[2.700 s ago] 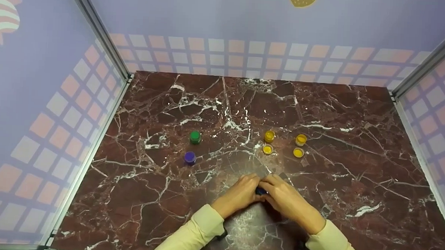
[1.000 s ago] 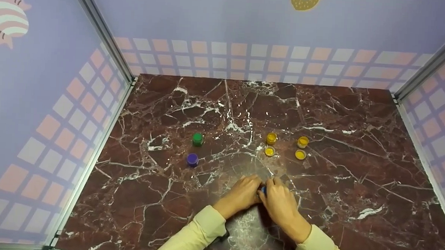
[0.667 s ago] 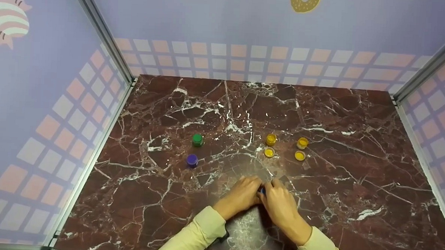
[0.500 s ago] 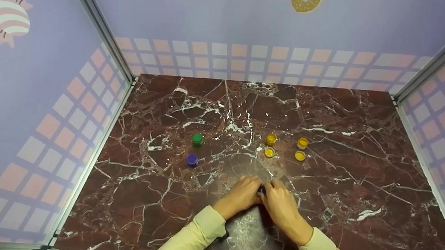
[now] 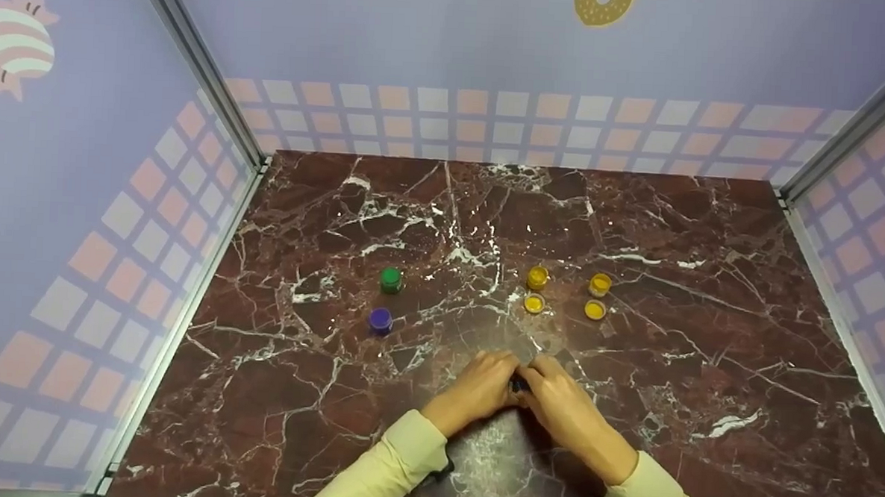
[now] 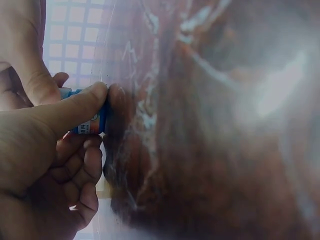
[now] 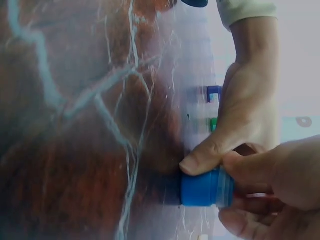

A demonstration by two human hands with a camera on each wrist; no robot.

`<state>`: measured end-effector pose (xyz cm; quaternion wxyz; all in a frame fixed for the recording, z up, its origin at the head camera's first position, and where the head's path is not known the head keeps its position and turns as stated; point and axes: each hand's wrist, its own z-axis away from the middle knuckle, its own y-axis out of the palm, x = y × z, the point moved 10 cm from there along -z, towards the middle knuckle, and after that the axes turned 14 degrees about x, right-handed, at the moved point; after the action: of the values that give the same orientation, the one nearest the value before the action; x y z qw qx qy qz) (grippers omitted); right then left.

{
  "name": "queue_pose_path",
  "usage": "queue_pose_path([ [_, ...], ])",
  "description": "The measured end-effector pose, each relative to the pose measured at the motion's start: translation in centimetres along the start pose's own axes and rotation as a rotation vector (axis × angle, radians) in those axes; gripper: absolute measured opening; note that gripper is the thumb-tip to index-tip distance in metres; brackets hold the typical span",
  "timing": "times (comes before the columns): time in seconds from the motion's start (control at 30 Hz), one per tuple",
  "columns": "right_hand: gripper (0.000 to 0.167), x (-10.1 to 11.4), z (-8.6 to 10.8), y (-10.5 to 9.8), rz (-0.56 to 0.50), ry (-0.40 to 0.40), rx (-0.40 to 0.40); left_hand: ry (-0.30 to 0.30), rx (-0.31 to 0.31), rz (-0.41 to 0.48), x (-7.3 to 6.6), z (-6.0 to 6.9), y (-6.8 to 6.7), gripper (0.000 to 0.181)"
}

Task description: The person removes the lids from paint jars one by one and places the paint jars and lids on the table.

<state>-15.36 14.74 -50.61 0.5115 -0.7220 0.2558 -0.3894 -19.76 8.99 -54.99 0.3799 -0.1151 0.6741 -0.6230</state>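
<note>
In the head view my left hand point(image 5: 481, 385) and right hand point(image 5: 559, 403) meet at the near middle of the table, around a small jar that looks dark there. Seen from the right wrist, it is a blue paint jar point(image 7: 196, 191) with a clear lid point(image 7: 226, 187). My left thumb and fingers grip the jar's body, low over the tabletop. The right thumb and fingers pinch the lid. A printed label point(image 6: 89, 127) shows on the jar in the left wrist view. Whether the lid is loose cannot be seen.
A green jar point(image 5: 390, 280) and a purple jar point(image 5: 380, 320) stand left of centre. Two yellow jars point(image 5: 537, 277) point(image 5: 600, 285) stand to the right, each with a yellow-stained lid point(image 5: 534, 304) point(image 5: 594, 310) in front. Patterned walls enclose the marble table point(image 5: 315, 437).
My right hand has turned at the wrist around the lid, and its forearm has swung slightly outward to the right. The left hand keeps its place on the blue paint jar.
</note>
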Motion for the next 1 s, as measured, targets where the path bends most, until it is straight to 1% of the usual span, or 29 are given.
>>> queue_pose_path([
  [0.13,0.032,0.15,-0.08,-0.05,-0.011,-0.049,0.025,0.001,-0.005,0.022,0.02,0.02,-0.10,0.039],
  [0.3,0.035,0.34,-0.15,0.07,0.007,-0.108,0.081,0.019,0.002,0.062,-0.07,0.14,-0.19,0.040],
  [0.53,0.039,0.67,-0.12,0.30,0.041,-0.201,0.119,0.014,0.003,0.045,-0.06,0.03,-0.12,0.042],
  [0.7,0.035,0.84,-0.13,0.25,0.027,-0.254,0.110,-0.009,0.021,0.039,0.09,-0.13,-0.03,0.041],
  [0.87,0.034,0.94,0.00,-0.04,0.009,-0.317,0.063,-0.018,0.030,0.058,0.24,-0.16,0.04,0.041],
  [0.93,0.033,0.77,0.10,-0.18,-0.016,-0.323,0.055,-0.015,0.031,0.068,0.22,-0.15,0.05,0.040],
  [1.0,0.031,0.37,0.21,-0.29,-0.060,-0.308,0.060,-0.013,0.033,0.075,0.23,-0.16,0.11,0.040],
])
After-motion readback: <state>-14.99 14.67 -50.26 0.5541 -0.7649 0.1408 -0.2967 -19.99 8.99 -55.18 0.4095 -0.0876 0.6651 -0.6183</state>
